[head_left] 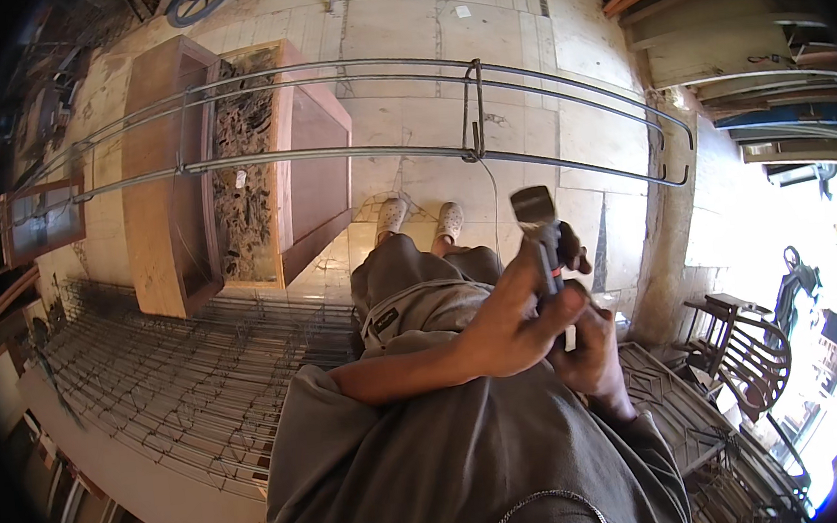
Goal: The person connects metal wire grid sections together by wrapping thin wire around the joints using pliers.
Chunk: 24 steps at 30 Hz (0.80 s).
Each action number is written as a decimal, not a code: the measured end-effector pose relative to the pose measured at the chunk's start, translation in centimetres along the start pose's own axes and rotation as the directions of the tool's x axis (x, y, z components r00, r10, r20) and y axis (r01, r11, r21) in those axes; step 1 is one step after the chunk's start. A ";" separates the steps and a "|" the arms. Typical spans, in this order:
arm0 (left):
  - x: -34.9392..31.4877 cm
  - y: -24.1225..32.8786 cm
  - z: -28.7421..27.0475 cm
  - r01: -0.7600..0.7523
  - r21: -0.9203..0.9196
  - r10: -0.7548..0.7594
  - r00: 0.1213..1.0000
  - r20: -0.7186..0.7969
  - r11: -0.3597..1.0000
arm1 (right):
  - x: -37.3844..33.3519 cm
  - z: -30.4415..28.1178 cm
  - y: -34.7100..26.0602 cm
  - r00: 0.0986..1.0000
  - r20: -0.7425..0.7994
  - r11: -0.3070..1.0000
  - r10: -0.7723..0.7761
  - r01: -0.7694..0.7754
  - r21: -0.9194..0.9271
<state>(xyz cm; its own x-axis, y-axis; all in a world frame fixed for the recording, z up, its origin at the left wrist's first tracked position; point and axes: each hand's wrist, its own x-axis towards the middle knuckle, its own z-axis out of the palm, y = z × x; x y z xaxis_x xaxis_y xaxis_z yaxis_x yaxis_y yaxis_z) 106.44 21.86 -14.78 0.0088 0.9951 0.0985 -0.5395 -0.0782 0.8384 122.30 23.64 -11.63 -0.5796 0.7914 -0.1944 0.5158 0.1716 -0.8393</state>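
Observation:
In front of my body, a hand tool [535,208] points up and away from me. Its head is broad, dark and squarish, and its slim grey handle shows a small red patch. The exact kind of tool is hard to make out. My left hand [514,321] is closed around the handle, thumb lying along it. My right hand [591,351] is closed at the lower end, where a small pale piece shows between the hands. Beyond them, long steel bars [331,153] run across the view, joined by a bent wire stirrup [471,110].
A wooden box-like cabinet [161,174] and a second wooden piece [317,161] stand at the left. Stacked wire mesh [181,369] lies nearer to me. On the right are a wooden chair [756,363], metal frames [682,418] and shelves of timber [716,41].

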 end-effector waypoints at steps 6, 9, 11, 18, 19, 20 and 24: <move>-1.5 -1.6 -5.0 0.077 0.100 -0.040 0.943 -0.331 0.992 | 0.8 -1.4 -3.1 0.992 -0.089 0.919 -0.089 0.048 -0.392; -1.5 -4.5 -8.6 0.224 0.064 -0.154 0.824 -0.545 0.973 | 1.1 -1.4 -5.6 0.989 -0.138 0.734 -0.047 -0.059 -0.676; -0.2 -6.6 -9.9 0.136 0.147 -0.036 0.840 -0.541 0.980 | 1.8 -1.1 -7.7 0.988 -0.156 0.567 0.006 -0.132 -0.813; 3.5 -8.8 -11.8 -0.014 0.184 0.099 0.882 -0.461 0.983 | 4.5 0.5 -11.9 0.991 -0.107 0.354 0.085 -0.130 -0.926; 3.5 -9.0 -11.9 -0.002 0.211 0.098 0.890 -0.444 0.977 | 4.7 0.7 -12.4 0.989 -0.105 0.344 0.102 -0.134 -0.929; 3.5 -9.1 -12.2 0.010 0.240 0.097 0.898 -0.429 0.971 | 4.8 0.8 -12.8 0.988 -0.103 0.334 0.118 -0.137 -0.933; 3.6 -8.6 -12.4 0.012 0.232 0.085 0.912 -0.402 0.973 | 5.8 1.6 -13.4 0.992 -0.060 0.273 0.109 -0.087 -0.958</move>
<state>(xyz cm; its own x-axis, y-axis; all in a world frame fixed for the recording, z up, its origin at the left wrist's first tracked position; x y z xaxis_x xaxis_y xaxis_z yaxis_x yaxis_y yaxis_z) 100.63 26.90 -28.25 -0.3764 0.9248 -0.0549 -0.3293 -0.0782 0.9410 111.01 24.96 -2.35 -0.4815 0.8389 -0.2537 0.7959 0.5398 0.2742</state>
